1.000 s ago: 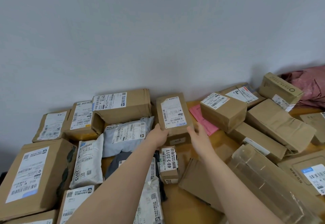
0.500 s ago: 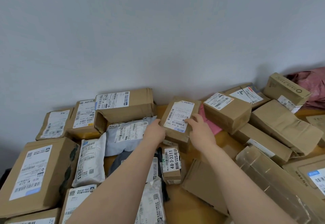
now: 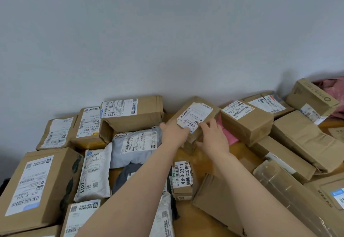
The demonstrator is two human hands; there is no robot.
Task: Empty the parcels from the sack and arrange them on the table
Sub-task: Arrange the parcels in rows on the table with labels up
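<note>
A small brown cardboard parcel (image 3: 199,113) with a white label lies tilted near the wall at the back of the wooden table (image 3: 188,218). My left hand (image 3: 174,133) grips its near left corner. My right hand (image 3: 214,136) holds its near right side, fingers curled over the label's edge. The parcel sits between a large brown box (image 3: 134,113) on the left and another brown box (image 3: 246,121) on the right. A pink sack (image 3: 333,95) shows at the far right behind the boxes, mostly hidden.
Several parcels crowd the table: brown boxes along the wall and at left, grey and white poly mailers (image 3: 135,143) near my left arm, a small box marked 48-3-3311 (image 3: 182,179), a flat pink envelope (image 3: 228,134), and taped cartons (image 3: 290,190) at right.
Both hands have pushed the small parcel farther back toward the wall and turned it clockwise, so its label now lies slanted between the two bigger boxes.
</note>
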